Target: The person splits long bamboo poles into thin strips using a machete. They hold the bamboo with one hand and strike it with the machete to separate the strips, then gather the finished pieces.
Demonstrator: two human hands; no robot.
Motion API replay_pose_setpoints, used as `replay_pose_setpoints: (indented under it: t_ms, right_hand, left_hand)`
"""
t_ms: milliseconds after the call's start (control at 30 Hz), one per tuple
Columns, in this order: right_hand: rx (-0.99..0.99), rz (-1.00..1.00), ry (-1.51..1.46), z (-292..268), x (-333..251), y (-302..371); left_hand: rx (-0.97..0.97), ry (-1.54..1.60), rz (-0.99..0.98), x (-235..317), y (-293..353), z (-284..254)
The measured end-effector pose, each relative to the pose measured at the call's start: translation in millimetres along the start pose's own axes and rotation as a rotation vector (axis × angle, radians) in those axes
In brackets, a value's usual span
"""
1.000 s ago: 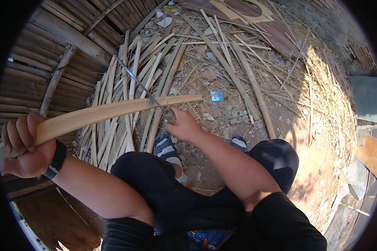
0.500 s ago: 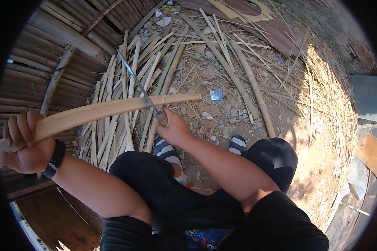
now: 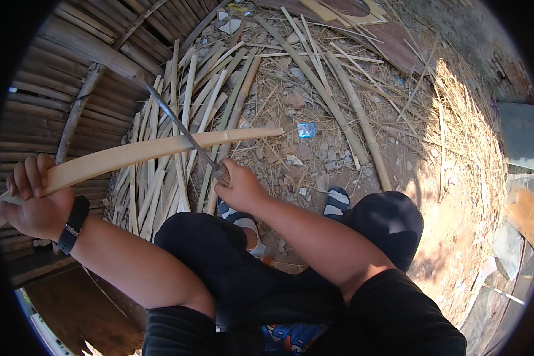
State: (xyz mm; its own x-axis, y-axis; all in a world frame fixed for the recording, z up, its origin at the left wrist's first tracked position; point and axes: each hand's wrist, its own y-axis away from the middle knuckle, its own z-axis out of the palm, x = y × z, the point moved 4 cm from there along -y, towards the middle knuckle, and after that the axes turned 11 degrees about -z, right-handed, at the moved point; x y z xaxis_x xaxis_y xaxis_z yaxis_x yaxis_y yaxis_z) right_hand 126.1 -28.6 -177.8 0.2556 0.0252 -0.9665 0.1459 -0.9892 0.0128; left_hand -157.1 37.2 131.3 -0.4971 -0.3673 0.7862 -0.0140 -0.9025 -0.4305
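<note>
My left hand (image 3: 40, 199), with a black watch on its wrist, is closed round the left end of a long, pale split-bamboo strip (image 3: 133, 154). The strip slants slightly upward to the right across my front, its far end thin and unsupported. In my right hand (image 3: 242, 185) is the handle of a knife (image 3: 171, 117) with a long, narrow, dark blade. That blade lies across the strip right of its middle, tip pointing up and left. My fingers hide most of the handle.
A pile of bamboo strips (image 3: 187, 98) covers the ground ahead on the left, beside a slatted bamboo wall (image 3: 35, 113). Two longer poles, one a round bamboo pole (image 3: 362, 121), lie farther right. A blue wrapper (image 3: 306, 130) sits among shavings and rubble near my sandals (image 3: 337, 203).
The knife has shifted left along the bamboo strip, its tip swinging left and slightly down. My right hand has moved a little left with it; the strip has barely moved.
</note>
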Motion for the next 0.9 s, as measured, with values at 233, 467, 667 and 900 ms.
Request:
replay_pose_setpoints:
  t_ms: [233, 467, 667, 900]
  right_hand:
    - [0.09, 0.5, -0.249, -42, 108, 23]
    - [0.008, -0.043, 0.08, -9, 12, -3]
    - [0.22, 0.325, 0.15, -33, 128, 28]
    - [0.041, 0.119, 0.009, -14, 1, 0]
  left_hand:
    - [-0.05, 0.033, 0.03, -10, 2, 16]
    - [0.013, -0.029, 0.03, -2, 0, 9]
    - [0.042, 0.01, 0.048, -12, -3, 6]
    - [-0.016, -0.031, 0.029, -4, -4, 15]
